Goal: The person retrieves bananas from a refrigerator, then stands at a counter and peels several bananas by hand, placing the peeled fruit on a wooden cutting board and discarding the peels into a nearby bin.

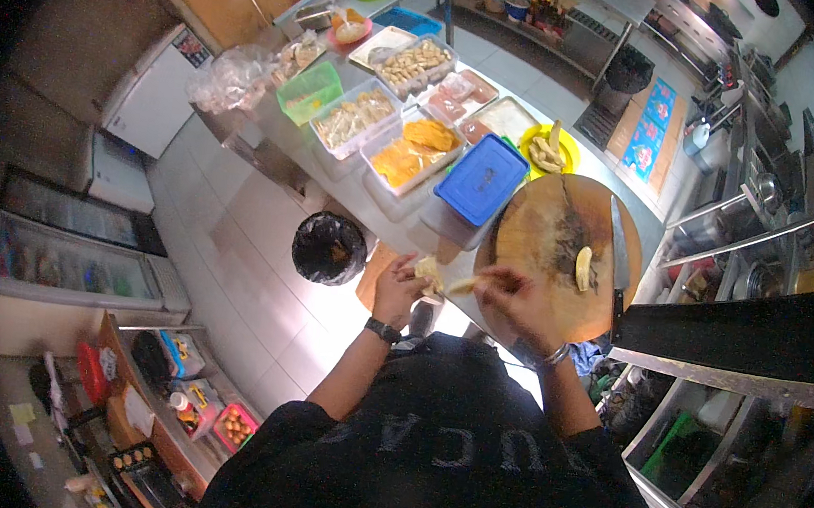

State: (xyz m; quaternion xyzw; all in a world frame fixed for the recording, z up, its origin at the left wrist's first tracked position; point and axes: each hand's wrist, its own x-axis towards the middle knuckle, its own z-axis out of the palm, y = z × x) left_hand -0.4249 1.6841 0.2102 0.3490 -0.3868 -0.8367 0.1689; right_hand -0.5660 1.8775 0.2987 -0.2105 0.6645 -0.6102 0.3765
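My left hand (398,288), with a dark watch at the wrist, holds a pale, peeled-looking piece (430,273), perhaps banana peel. My right hand (519,300) is blurred; its fingertips grip a pale yellow strip (464,286), perhaps banana or its peel. Both hands are in front of the table's near edge, the right one partly over the round wooden chopping board (532,229). On the board lie a peeled banana (583,269) and a large knife (619,243) with a black handle. Behind the board, a yellow plate (571,150) bears several pale bananas or peels.
A blue-lidded container (482,179) stands left of the board. Beyond it are plastic tubs of orange slices (416,155), pale pieces (355,120) and small rolls (415,64). A black-lined bin (329,249) stands on the floor at left. Metal shelving (758,227) is at right.
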